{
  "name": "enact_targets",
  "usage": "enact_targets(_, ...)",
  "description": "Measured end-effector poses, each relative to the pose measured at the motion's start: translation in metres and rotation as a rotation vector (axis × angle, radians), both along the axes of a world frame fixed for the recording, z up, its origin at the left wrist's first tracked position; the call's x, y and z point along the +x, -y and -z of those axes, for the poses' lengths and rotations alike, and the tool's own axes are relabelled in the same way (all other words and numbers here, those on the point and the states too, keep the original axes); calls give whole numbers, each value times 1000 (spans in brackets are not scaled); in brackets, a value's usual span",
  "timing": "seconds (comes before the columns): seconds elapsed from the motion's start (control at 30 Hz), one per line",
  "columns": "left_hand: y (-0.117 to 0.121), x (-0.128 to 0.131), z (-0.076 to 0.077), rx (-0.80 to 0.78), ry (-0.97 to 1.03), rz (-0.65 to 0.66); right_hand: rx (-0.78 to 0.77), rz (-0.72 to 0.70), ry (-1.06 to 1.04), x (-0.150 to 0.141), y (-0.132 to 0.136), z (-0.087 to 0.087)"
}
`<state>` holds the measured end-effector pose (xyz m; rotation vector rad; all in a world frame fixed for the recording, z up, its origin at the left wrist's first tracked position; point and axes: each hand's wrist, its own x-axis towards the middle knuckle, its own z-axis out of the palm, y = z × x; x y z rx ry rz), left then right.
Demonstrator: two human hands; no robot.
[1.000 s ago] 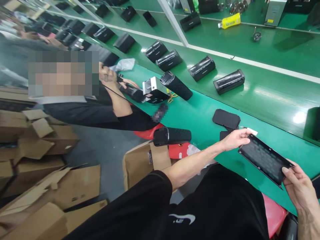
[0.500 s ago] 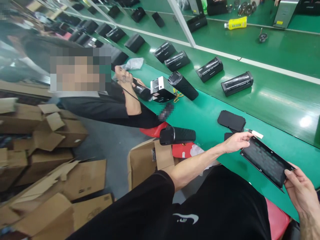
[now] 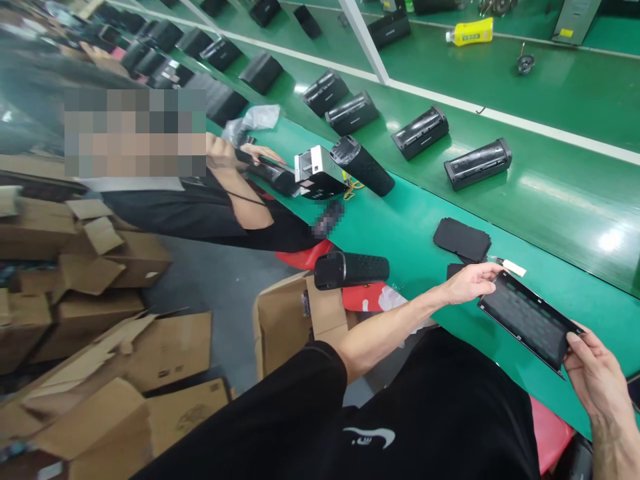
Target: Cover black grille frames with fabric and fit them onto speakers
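Note:
Between my two hands a black rectangular mesh panel [image 3: 530,322], like a speaker grille, is held tilted over the green bench. My left hand [image 3: 473,283] pinches its upper left corner between thumb and fingers. At the other end, my right hand [image 3: 595,363] grips the lower right edge, thumb on top. Small light tabs show along the panel's rim. Just beyond my left hand lies a stack of thin black sheets [image 3: 461,239], and a small white tag [image 3: 514,268] sits by the panel's far corner.
Black speakers [image 3: 477,164] stand on the green conveyor behind the bench. A black speaker [image 3: 351,270] sits at the bench's near edge, by a cardboard box [image 3: 280,333]. To the left a co-worker's arm [image 3: 245,203] reaches over the bench near a silver-and-black device [image 3: 320,173].
The view has shifted slightly. The co-worker's raised hand has moved left, and their other hand shows more plainly over a black object. My hands keep the same hold on the panel.

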<state>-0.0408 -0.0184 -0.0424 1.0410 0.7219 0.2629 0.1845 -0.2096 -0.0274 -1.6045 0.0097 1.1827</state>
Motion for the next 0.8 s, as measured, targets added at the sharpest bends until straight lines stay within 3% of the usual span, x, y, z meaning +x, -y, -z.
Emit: enact_targets(0.8,2,-2,7,-67,3,-55,-39,5,-56,5,-15,4)
